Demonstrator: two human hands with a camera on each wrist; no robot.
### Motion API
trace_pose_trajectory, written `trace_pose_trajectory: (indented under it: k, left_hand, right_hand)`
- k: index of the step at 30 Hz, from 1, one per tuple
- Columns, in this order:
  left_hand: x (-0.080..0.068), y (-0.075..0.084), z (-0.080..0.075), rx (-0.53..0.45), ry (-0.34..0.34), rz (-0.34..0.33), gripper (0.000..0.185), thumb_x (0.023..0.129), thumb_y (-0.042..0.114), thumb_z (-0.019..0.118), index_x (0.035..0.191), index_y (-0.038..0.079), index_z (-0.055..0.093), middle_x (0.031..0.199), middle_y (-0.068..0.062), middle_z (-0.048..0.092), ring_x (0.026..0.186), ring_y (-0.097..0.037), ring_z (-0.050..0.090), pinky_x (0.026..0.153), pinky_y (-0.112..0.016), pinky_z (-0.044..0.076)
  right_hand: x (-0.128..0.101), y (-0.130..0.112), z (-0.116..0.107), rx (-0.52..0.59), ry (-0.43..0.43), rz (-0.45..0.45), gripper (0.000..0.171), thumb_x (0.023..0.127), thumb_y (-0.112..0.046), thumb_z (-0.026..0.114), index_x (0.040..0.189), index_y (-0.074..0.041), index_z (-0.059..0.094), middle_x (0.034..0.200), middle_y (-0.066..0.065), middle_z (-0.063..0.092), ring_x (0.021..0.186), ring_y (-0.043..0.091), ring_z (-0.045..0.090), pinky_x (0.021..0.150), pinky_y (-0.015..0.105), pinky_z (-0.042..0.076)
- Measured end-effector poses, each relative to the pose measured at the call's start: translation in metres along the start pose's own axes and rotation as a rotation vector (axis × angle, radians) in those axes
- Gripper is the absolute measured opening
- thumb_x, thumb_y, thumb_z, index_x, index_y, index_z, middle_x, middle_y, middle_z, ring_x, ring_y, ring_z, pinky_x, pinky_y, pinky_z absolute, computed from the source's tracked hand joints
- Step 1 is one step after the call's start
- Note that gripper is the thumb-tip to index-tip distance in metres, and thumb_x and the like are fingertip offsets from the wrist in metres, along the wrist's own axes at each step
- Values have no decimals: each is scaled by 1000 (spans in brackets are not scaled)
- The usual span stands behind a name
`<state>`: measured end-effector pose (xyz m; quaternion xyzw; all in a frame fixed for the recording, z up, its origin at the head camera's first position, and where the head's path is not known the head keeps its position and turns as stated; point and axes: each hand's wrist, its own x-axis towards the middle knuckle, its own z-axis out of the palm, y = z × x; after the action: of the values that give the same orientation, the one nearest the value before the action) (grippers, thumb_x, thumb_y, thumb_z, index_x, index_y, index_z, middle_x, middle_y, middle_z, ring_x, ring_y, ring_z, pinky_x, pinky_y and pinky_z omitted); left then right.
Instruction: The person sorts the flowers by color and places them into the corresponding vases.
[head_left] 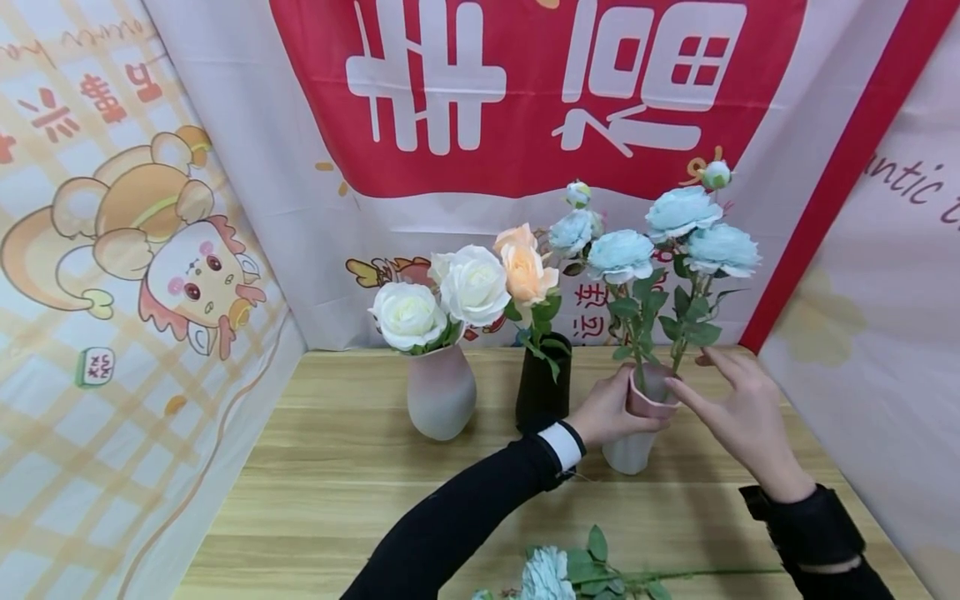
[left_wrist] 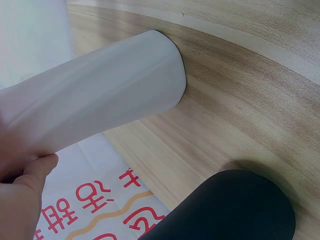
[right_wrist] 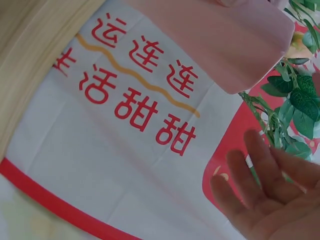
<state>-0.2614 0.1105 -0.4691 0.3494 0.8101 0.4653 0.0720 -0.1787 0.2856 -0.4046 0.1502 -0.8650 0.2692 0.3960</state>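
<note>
A pink-and-white vase [head_left: 632, 450] stands upright at the right of the table, and its pale lower part [left_wrist: 125, 75] fills the left wrist view. My left hand [head_left: 611, 410] grips it just below the pink rim. Blue artificial flowers [head_left: 682, 212] rise out of the vase on leafy green stems [head_left: 637, 325]. To the right of the rim is my right hand [head_left: 750, 412], fingers spread and extended beside the stems. In the right wrist view those fingers [right_wrist: 265, 170] look loosely bent near the leaves [right_wrist: 295, 100], with nothing held.
Left of the vase stand a black vase [head_left: 542, 392] with a peach flower [head_left: 525, 267] and a pink-white vase [head_left: 442, 396] with white flowers [head_left: 474, 285]. Another blue flower [head_left: 546, 573] lies at the front table edge. A printed cloth [head_left: 247, 100] hangs behind.
</note>
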Motion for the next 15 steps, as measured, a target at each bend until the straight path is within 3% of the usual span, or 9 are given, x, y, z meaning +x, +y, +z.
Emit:
trace_pose_trajectory:
  k: [8, 12, 15]
  left_hand:
    - [1, 0, 1, -19, 6, -25, 77, 79, 34, 84, 140, 16, 40, 127, 5, 57, 107, -2, 55, 89, -20, 46]
    - [1, -1, 1, -25, 11, -19, 78, 79, 34, 85, 140, 16, 40, 129, 5, 56, 109, -3, 55, 91, -22, 45]
    - [2, -3, 1, -15, 12, 2, 78, 79, 34, 84, 141, 16, 40, 130, 5, 56, 111, -3, 54, 92, -21, 44]
  right_hand:
    - [-14, -2, -5, -22, 35, 21, 62, 68, -10, 88, 121, 9, 62, 109, 24, 62, 102, 39, 56, 83, 45, 41]
    - [-18, -2, -9, -20, -2, 13, 61, 67, -11, 88, 119, 9, 62, 108, 24, 63, 99, 39, 56, 81, 46, 40]
    - [-24, -1, -15, -22, -83, 10, 60, 68, -13, 89, 118, 6, 63, 107, 21, 65, 96, 37, 58, 78, 43, 42]
